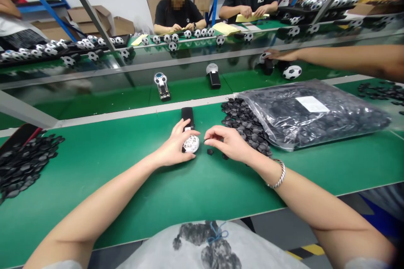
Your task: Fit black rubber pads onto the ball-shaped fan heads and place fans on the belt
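A device with a round white soccer-ball head (191,144) and a black handle (187,114) lies on the green bench, its handle pointing away from me. My left hand (174,143) grips the ball head, thumb on the near side and fingers across the far side. Just to the right, my right hand (227,143) is closed in a pinch on a small black piece (206,141), mostly hidden by the fingertips. Below those fingertips a loose black pentagon piece (210,151) rests on the bench. A heap of similar black pieces (241,119) lies beyond my right hand.
A clear plastic bag of black pieces (318,113) lies at right; another pile (28,162) is at left. Beyond the bench edge, devices (162,87) stand on a green conveyor (186,82). A co-worker's arm (341,59) reaches in from the right. Two people sit opposite.
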Action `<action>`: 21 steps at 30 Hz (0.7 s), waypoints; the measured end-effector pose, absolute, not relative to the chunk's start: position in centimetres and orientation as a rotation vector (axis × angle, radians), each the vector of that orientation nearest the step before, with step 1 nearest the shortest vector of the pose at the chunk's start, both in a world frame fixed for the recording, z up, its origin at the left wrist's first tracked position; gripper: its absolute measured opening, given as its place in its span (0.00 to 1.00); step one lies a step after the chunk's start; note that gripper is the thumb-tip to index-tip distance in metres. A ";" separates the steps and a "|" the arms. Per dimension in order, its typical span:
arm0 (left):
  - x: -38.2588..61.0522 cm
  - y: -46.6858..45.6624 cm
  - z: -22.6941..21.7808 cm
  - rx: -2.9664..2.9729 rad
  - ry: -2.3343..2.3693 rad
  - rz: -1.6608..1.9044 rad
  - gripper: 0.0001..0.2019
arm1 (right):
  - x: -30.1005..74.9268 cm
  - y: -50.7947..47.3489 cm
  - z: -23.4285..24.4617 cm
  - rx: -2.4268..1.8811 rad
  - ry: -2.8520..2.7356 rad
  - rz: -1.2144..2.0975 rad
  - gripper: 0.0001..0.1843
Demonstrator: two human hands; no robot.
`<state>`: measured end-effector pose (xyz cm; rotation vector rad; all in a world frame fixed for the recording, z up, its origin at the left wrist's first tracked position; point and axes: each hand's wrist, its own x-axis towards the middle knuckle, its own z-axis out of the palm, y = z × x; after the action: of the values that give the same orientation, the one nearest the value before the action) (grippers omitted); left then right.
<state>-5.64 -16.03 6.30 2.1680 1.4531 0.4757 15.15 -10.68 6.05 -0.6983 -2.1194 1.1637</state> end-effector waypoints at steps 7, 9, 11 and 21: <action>-5.4 -15.8 5.5 2.157 1.451 0.564 0.31 | 13.9 -11.4 5.0 -0.679 -2.136 1.289 0.04; -5.3 -15.8 5.5 2.150 1.455 0.564 0.29 | 13.6 -11.4 4.8 -0.695 -2.140 1.264 0.04; -5.3 -15.8 5.5 2.143 1.457 0.557 0.28 | 13.3 -11.5 4.5 -0.720 -2.113 1.291 0.04; -4.6 -15.5 5.5 2.217 1.403 0.691 0.20 | 12.6 -11.0 3.8 -0.794 -1.984 1.363 0.08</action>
<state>-4.60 -15.46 5.52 2.2169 1.4027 0.6913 12.56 -10.97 3.84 -0.7943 -1.9837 1.3632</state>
